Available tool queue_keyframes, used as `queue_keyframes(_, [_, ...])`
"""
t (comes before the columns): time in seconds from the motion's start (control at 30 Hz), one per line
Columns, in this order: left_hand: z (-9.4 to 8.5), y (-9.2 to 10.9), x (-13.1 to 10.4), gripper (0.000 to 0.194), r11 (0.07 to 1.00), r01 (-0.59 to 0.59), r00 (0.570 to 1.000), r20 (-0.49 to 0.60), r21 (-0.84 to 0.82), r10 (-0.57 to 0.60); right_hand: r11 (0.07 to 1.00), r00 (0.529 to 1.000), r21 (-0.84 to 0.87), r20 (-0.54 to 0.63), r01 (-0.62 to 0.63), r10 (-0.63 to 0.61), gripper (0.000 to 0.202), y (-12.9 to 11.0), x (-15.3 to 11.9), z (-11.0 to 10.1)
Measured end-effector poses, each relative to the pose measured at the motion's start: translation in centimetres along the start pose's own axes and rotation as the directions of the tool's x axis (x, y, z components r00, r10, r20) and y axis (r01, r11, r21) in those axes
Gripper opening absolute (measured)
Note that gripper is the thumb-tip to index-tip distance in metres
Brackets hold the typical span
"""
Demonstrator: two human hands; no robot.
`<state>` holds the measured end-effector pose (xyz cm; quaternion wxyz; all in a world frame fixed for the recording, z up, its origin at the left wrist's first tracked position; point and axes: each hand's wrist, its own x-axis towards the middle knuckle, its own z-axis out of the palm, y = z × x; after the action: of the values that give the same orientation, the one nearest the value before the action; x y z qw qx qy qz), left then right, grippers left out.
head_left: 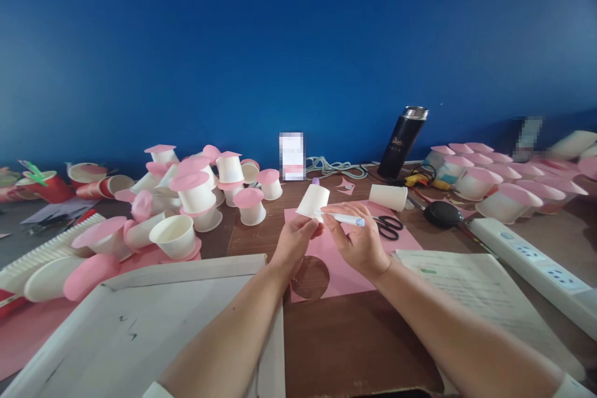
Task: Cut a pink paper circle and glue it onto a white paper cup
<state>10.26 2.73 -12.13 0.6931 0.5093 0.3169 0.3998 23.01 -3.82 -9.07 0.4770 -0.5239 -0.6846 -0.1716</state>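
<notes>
My left hand (298, 237) is closed on the rim of a white paper cup (313, 200), which is tilted with its base upward. In my right hand (357, 239) is a white marker (344, 218) with a pale purple end, its tip at the cup's lower edge. A small purple object (316, 181) shows just behind the cup. Under both hands lies a sheet of pink paper (347, 277) with a round hole cut in it. Black-handled scissors (390, 227) rest on that sheet, partly behind my right hand. Another white paper cup (388, 197) lies on its side beyond them.
Many cups with pink paper tops (191, 183) crowd the left; more (508, 199) stand at right. A black bottle (403, 143), a phone (291, 157) and a cable (336, 168) are near the blue wall. A power strip (536, 267) and printed sheets (471, 292) lie right, a white board (186, 323) left.
</notes>
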Motion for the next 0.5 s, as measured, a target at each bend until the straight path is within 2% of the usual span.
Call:
queue_keyframes(0.23, [0.03, 0.23, -0.07, 0.021, 0.996, -0.008, 0.999, -0.034, 0.086, 0.011, 1.000, 1.000, -0.005, 0.015, -0.016, 0.016, 0.015, -0.01, 0.01, 0.04])
queue_keyframes(0.4, [-0.03, 0.43, -0.21, 0.019, 0.981, -0.041, 0.998, -0.043, 0.192, 0.050, 1.000, 1.000, -0.018, -0.022, -0.022, 0.021, 0.016, 0.03, 0.03, 0.04])
queue_keyframes(0.5, [0.01, 0.59, -0.27, 0.018, 0.976, -0.043, 0.998, -0.041, 0.214, 0.053, 1.000, 1.000, -0.004, 0.012, -0.010, 0.010, 0.016, 0.00, 0.05, 0.01])
